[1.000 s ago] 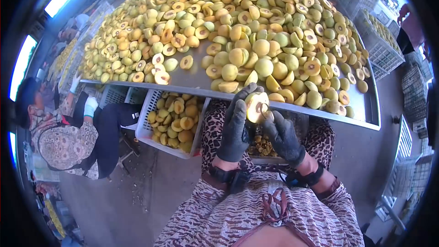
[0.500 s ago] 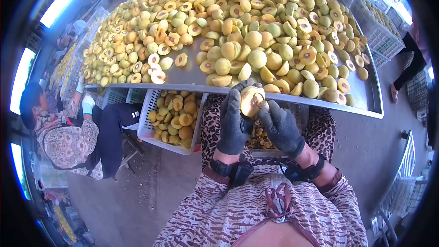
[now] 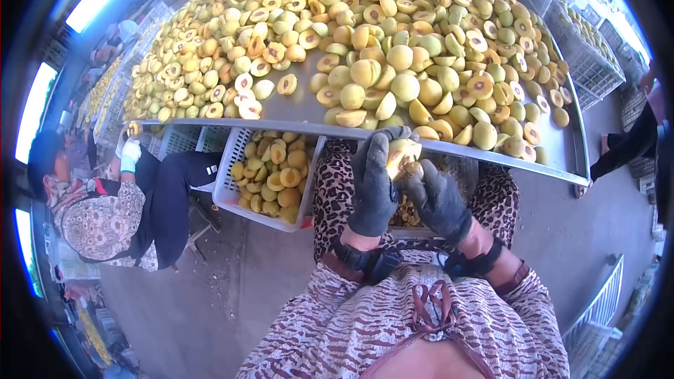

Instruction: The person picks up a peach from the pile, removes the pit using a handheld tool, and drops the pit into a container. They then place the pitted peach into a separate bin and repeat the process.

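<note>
My left hand (image 3: 372,186), in a dark glove, holds a halved fruit (image 3: 402,157) upright at the near edge of the metal table (image 3: 295,102). The pale cut face is turned to the right. My right hand (image 3: 441,200), also gloved, is closed in a pinch at the fruit's cut side. Between its fingertips shows a small brown roundish piece (image 3: 414,169), maybe the stone; whether it is still joined to the fruit I cannot tell. Behind both hands lies a large heap of halved yellow-green fruit (image 3: 400,57).
A white crate of halved fruit (image 3: 270,175) stands left of my knees. Brown bits (image 3: 407,212) lie in a container between my legs. A co-worker (image 3: 98,224) sits at the left. Stacked crates (image 3: 583,42) and a walking person (image 3: 628,144) are at the right.
The view has shifted slightly. Both hands remain at the fruit, which has tilted a little. The co-worker's gloved hand now holds a fruit piece at the table edge. The person at right has moved.
</note>
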Available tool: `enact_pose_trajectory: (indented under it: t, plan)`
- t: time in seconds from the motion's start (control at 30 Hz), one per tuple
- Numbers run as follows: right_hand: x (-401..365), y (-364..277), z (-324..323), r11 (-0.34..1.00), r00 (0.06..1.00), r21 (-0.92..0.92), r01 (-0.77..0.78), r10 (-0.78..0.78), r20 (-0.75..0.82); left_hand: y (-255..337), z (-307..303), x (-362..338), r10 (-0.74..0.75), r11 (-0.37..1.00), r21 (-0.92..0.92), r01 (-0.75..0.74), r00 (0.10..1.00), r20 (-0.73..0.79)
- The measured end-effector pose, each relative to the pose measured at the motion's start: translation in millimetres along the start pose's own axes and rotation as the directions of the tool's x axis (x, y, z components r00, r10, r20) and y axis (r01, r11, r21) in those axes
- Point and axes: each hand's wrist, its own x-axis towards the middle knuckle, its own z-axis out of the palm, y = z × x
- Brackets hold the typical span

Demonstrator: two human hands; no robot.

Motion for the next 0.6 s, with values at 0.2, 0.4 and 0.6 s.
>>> enact_pose_trajectory:
  t: [0.2,0.4,0.6]
  plan:
    - [-1.7,3.3,-0.8,0.98,0.995,0.198,0.033,-0.05,0.081,8.3,-1.2,-2.5,-0.002,1.0,-0.015,0.002,1.0,0.026]
    - [-7.1,-7.6,-11.2,0.854,0.895,0.379,-0.357,0.197,0.4,17.7,-11.4,2.9,-0.129,0.991,0.06,0.12,0.972,0.195]
    - [7.9,2.6,10.4,0.942,0.993,0.334,0.047,-0.079,0.083,5.5,-2.4,11.9,-0.006,0.964,-0.266,0.004,1.0,-0.006]
